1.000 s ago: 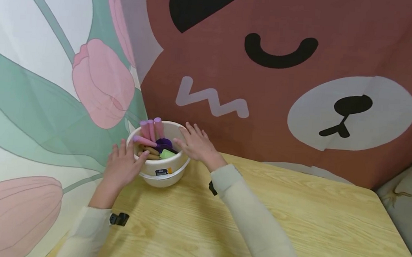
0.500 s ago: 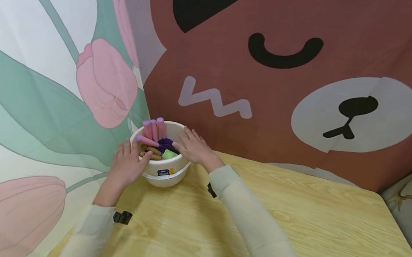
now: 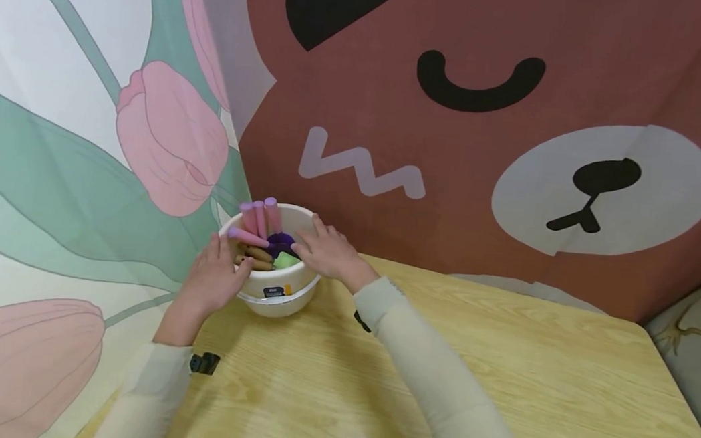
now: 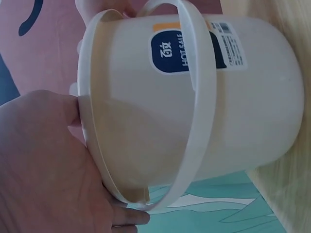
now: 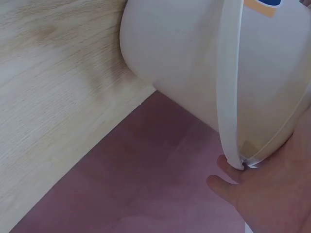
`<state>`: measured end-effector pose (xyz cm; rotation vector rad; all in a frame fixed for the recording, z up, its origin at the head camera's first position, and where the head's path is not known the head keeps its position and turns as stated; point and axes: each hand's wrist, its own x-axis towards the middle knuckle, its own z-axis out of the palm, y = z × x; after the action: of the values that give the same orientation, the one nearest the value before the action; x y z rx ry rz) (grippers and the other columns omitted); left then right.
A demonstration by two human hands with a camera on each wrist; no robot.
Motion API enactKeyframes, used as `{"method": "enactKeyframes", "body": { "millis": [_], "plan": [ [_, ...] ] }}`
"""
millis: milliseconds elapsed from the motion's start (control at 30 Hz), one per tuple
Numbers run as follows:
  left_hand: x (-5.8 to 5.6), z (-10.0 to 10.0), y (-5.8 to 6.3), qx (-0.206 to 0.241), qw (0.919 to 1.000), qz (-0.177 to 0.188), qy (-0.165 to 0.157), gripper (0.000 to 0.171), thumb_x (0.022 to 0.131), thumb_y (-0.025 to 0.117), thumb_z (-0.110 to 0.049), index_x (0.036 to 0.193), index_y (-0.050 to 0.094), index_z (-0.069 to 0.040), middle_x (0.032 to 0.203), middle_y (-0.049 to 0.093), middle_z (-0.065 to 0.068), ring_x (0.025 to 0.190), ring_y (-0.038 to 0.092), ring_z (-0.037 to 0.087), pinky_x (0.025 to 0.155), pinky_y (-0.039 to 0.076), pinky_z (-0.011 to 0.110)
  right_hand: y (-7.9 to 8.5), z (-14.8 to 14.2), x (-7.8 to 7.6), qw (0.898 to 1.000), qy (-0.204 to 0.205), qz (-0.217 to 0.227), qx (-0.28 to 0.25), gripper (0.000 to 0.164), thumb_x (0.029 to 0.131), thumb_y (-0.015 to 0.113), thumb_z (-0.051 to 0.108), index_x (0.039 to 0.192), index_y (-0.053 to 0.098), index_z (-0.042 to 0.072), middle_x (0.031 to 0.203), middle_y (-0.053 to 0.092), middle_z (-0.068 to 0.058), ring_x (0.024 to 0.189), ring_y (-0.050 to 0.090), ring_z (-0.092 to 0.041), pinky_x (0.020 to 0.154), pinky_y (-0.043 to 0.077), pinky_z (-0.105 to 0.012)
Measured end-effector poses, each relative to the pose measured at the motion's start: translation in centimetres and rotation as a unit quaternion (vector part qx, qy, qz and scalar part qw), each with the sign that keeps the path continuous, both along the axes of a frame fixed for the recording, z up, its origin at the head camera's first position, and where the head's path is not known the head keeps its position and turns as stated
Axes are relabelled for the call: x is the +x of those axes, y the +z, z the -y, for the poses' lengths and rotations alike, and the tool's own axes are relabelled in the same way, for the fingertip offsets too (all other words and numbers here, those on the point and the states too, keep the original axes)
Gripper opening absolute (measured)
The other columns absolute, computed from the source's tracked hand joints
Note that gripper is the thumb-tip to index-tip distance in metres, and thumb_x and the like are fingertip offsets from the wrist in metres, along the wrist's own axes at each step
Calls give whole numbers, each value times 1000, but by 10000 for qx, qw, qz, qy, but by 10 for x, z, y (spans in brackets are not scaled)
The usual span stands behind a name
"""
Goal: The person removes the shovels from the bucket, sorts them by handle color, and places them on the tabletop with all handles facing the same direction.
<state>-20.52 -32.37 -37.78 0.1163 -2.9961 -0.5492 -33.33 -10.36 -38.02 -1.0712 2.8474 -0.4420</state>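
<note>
My left hand point(image 3: 213, 274) and my right hand point(image 3: 330, 252) lie either side of a white bucket point(image 3: 284, 310), which stands upright left of centre in the head view. Both hands touch its rim with fingers extended rather than clenched; I can't tell how hard they press.

The bucket's handle point(image 4: 206, 97) hangs down across its front. In my left wrist view it cuts over a dark blue label point(image 4: 167, 53) with an orange band, where I can read "HOT SALE" running sideways beside white characters I can't make out surely. A barcode sticker point(image 4: 231, 43) sits at the top of that view, its fine print too small to read. At the upper right of my right wrist view only a sliver of the blue and orange shows.

Inside the bucket, three pink handles point(image 3: 258, 219) point up and a fourth pink handle point(image 3: 248, 237) leans low across the left. Near them are something purple point(image 3: 279, 243), brown handles point(image 3: 254, 264) and a light green piece point(image 3: 286, 260).

The wood-grain table point(image 3: 377, 375) fills the lower frame, with tulips point(image 3: 171, 138) printed at the left and a brown bear point(image 3: 471, 25) at the upper right.
</note>
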Motion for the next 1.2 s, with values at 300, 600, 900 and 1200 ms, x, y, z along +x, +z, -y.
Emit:
{"method": "enactKeyframes", "body": {
  "millis": [300,600,900,1200],
  "plan": [
    [-2,-5,-1,7,9997,-56,-246,86,106,23,-53,156,0,13,162,-9,37,149,1,57,122,8,64,-5,-11,-1,9996,-219,-24,-179,64,102,41,53,160,34,26,169,8,-12,150,27,-35,119,31,-52],
    [-7,-13,1,-68,9990,-100,-437,82,106,25,-49,157,8,12,163,1,36,150,7,53,122,12,62,-6,-29,7,9993,-267,54,-270,66,104,38,52,163,25,26,170,-3,-16,155,15,-37,123,22,-53],
    [-10,-27,-1,-38,9979,-61,-638,78,106,25,-50,161,7,3,164,-1,34,150,7,54,120,16,65,-9,-50,19,9986,-399,-134,-309,65,104,33,51,163,24,24,170,-7,-16,156,0,-35,123,21,-54],
    [-8,-44,-5,-164,9953,-317,-900,73,108,30,-43,159,13,7,162,5,37,150,10,53,121,16,62,-11,-71,33,9970,-631,-9,-449,64,105,36,51,162,26,25,170,-7,-14,157,-4,-31,122,24,-57]
  ]
}}
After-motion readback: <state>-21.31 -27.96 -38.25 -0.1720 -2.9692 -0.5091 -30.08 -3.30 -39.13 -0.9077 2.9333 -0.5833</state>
